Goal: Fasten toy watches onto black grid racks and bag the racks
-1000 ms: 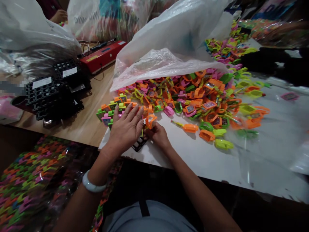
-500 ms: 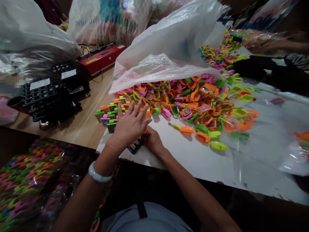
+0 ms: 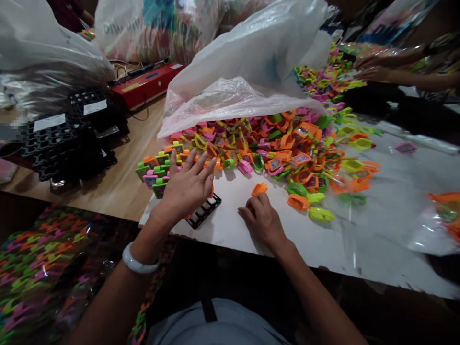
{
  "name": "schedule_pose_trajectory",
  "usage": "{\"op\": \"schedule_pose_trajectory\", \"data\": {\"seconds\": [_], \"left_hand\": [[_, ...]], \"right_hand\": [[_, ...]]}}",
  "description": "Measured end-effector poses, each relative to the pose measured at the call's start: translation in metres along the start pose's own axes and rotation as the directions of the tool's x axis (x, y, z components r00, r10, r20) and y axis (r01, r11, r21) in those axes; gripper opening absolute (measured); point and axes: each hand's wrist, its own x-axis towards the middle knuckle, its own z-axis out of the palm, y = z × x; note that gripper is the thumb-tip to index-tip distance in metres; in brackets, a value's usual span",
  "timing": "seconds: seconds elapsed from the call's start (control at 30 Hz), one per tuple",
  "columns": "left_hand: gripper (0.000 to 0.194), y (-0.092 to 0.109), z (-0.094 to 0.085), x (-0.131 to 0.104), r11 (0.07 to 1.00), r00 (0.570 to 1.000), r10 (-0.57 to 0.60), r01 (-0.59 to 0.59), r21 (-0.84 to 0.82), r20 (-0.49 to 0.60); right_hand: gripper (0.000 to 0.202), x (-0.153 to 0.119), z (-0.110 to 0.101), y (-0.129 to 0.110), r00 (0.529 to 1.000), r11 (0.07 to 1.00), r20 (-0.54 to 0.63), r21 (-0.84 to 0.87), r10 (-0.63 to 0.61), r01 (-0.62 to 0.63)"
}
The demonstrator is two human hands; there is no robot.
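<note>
Head view: the left hand [image 3: 186,189] lies palm down, its fingers [image 3: 193,164] spread over bright plastic toy watches [image 3: 158,173] crowded on a black plastic grid tray [image 3: 204,211]. The right hand [image 3: 261,221] has curled fingers [image 3: 256,205] just short of an orange plastic toy watch [image 3: 259,189]; whether they pinch anything, I cannot tell.

The orange watch lies at the far side of those fingers, its visible part pointing roughly left to right. The tray's bare edge slants from near left to far right, beneath and beside the left palm. Beyond spreads a mixed heap of toy watches [image 3: 283,143] on the white-covered tabletop [image 3: 230,225], partly under a translucent plastic bag [image 3: 233,72].

The left hand hides much of the tray, so its long axis is unclear; the lower part of the orange watch is covered by the right hand.
</note>
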Motion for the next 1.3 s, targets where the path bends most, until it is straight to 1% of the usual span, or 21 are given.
{"op": "schedule_pose_trajectory", "data": {"seconds": [0.03,0.1,0.13,0.17,0.23,0.3,0.4,0.43,0.47,0.57,0.63,0.67,0.73,0.8,0.87,1.0,1.03,1.07,1.1,1.23,1.3], "left_hand": [[0.05,0.0,0.0,0.0,1.0,1.0,0.002,-0.002,-0.002,-0.003],[0.05,0.0,0.0,0.0,1.0,1.0,0.001,-0.001,-0.009,-0.003],[0.051,0.0,0.0,0.0,1.0,1.0,-0.001,0.001,-0.012,-0.001],[0.05,0.0,0.0,0.0,1.0,1.0,-0.003,0.004,-0.013,0.001],[0.05,0.0,0.0,0.0,1.0,1.0,-0.007,0.007,-0.012,0.003],[0.05,0.0,0.0,0.0,1.0,1.0,-0.007,0.007,-0.009,0.002],[0.05,0.0,0.0,-0.001,1.0,1.0,-0.004,0.004,-0.005,-0.002],[0.05,0.0,0.0,-0.001,1.0,1.0,-0.004,0.004,-0.004,-0.004],[0.05,0.0,0.0,-0.001,1.0,1.0,-0.004,0.004,-0.004,-0.007],[0.05,0.0,0.0,0.0,1.0,1.0,-0.002,0.002,-0.003,-0.007],[0.05,-0.001,0.0,0.0,1.0,1.0,0.002,-0.002,0.001,-0.002],[0.05,-0.001,0.0,0.0,1.0,1.0,0.004,-0.004,0.003,0.0],[0.051,-0.001,0.0,0.0,1.0,1.0,0.01,-0.01,0.008,-0.001],[0.051,-0.002,0.001,0.0,1.0,1.0,0.015,-0.015,0.007,-0.008],[0.051,-0.002,0.002,-0.001,1.0,1.0,0.018,-0.018,0.002,-0.018],[0.051,-0.002,0.002,-0.002,1.0,1.0,0.017,-0.017,-0.009,-0.022],[0.051,-0.002,0.002,-0.002,1.0,1.0,0.017,-0.017,-0.015,-0.021],[0.051,-0.002,0.002,-0.001,1.0,1.0,0.017,-0.018,-0.022,-0.021],[0.052,-0.002,0.002,-0.001,0.999,1.0,0.02,-0.02,-0.031,-0.021],[0.052,-0.003,0.002,-0.001,0.998,0.999,0.026,-0.027,-0.055,-0.024],[0.052,-0.003,0.003,-0.001,0.998,1.0,0.022,-0.023,-0.057,-0.021]], "right_hand": [[0.024,-0.003,-0.001,0.0,0.999,1.0,-0.037,-0.002,0.026,-0.026],[0.033,-0.002,-0.005,0.004,0.987,0.99,-0.102,-0.044,0.127,-0.132],[0.036,0.0,-0.007,0.007,0.979,0.98,-0.099,-0.072,0.177,-0.184],[0.036,0.003,-0.009,0.01,0.974,0.97,-0.069,-0.096,0.218,-0.224],[0.025,0.009,-0.014,0.016,0.964,0.959,0.03,-0.108,0.265,-0.26],[0.017,0.014,-0.018,0.018,0.963,0.967,0.087,-0.045,0.254,-0.251],[0.021,0.024,-0.018,0.01,0.979,0.96,0.083,0.198,0.185,-0.198],[0.025,0.027,-0.016,0.004,0.979,0.927,0.106,0.318,0.176,-0.201],[0.028,0.032,-0.012,-0.003,0.974,0.866,0.149,0.448,0.173,-0.223],[0.03,0.047,0.01,-0.029,0.947,0.567,0.289,0.761,0.141,-0.317],[0.035,0.057,0.027,-0.045,0.95,0.4,0.298,0.862,0.096,-0.311],[0.038,0.061,0.036,-0.051,0.955,0.35,0.289,0.889,0.07,-0.295],[0.039,0.065,0.049,-0.058,0.962,0.295,0.271,0.917,0.027,-0.267],[0.036,0.065,0.058,-0.061,0.971,0.3,0.24,0.925,0.014,-0.233],[0.031,0.063,0.061,-0.06,0.978,0.31,0.204,0.928,0.035,-0.205],[0.029,0.061,0.059,-0.057,0.976,0.237,0.199,0.947,0.089,-0.215],[0.029,0.062,0.059,-0.056,0.975,0.238,0.202,0.947,0.089,-0.217],[0.027,0.063,0.058,-0.056,0.977,0.265,0.194,0.941,0.085,-0.21],[0.025,0.063,0.058,-0.055,0.981,0.322,0.18,0.927,0.073,-0.194],[0.019,0.063,0.056,-0.052,0.997,0.63,0.07,0.774,0.015,-0.064],[0.018,0.061,0.056,-0.05,0.999,0.714,0.044,0.7,-0.016,-0.02]]}}
